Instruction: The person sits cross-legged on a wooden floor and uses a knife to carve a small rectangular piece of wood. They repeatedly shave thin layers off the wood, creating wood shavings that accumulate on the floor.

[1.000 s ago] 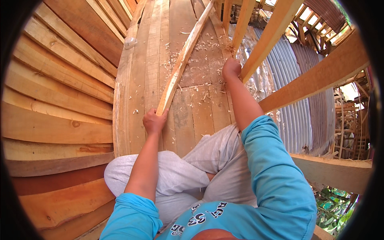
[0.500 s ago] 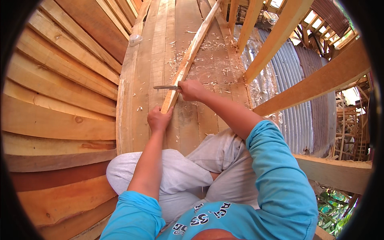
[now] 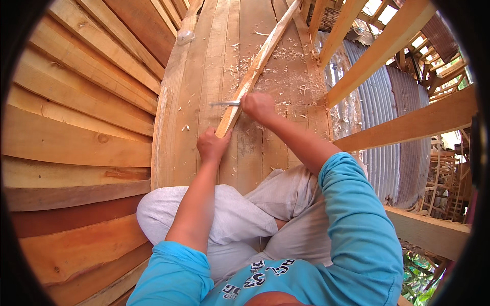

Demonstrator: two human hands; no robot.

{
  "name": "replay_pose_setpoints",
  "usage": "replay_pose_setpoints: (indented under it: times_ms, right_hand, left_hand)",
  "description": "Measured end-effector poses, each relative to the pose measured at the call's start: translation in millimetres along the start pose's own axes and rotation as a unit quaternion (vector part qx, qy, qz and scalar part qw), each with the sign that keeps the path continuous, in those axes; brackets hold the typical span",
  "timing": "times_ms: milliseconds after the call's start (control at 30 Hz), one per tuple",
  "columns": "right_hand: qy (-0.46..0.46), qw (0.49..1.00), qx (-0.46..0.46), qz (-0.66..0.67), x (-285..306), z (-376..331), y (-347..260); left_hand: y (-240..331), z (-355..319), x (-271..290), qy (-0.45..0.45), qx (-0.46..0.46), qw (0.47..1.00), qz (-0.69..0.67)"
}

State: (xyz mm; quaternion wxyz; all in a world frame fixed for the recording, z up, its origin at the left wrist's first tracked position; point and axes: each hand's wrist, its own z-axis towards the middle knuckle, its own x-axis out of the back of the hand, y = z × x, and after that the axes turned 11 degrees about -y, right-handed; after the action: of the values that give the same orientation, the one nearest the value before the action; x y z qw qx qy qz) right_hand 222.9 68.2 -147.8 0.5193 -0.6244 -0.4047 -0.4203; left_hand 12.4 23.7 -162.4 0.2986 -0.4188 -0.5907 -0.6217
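A long pale wooden pole (image 3: 262, 58) slants across the plank floor from near my knees to the far right. Its near end is gripped by my left hand (image 3: 213, 145), fingers wrapped round it. My right hand (image 3: 258, 108) is closed on the handle of a knife (image 3: 224, 103), a little farther up the pole. The knife's blade lies crosswise over the pole and points left, slightly blurred. The handle is hidden inside my fist.
Wood shavings (image 3: 301, 76) are scattered over the plank floor (image 3: 191, 97). A clear plastic container (image 3: 185, 36) sits at the far left. Stacked boards (image 3: 76, 130) line the left side. Wooden posts (image 3: 380, 56) and corrugated metal sheets (image 3: 380, 127) stand to the right.
My right hand and the knife have moved slightly farther up and right. My left hand still grips the pole's near end. The whole view has shifted a little.
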Motion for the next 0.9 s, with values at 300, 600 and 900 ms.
replay_pose_setpoints:
  times_ms: [300, 600, 900]
  right_hand:
    - [-0.005, 0.999, 0.007, 0.037, -6, -3, -3]
    - [-0.09, 0.996, 0.02, 0.01, 8, -10, -16]
    - [-0.097, 0.993, 0.061, 0.007, -7, -16, -16]
  left_hand:
    - [2, 3, -1, 0.006, -0.011, 1.0, 0.022]
    - [4, 1, 4, 0.015, -0.009, 1.0, 0.023]
    - [6, -1, 5, 0.005, -0.016, 0.999, 0.03]
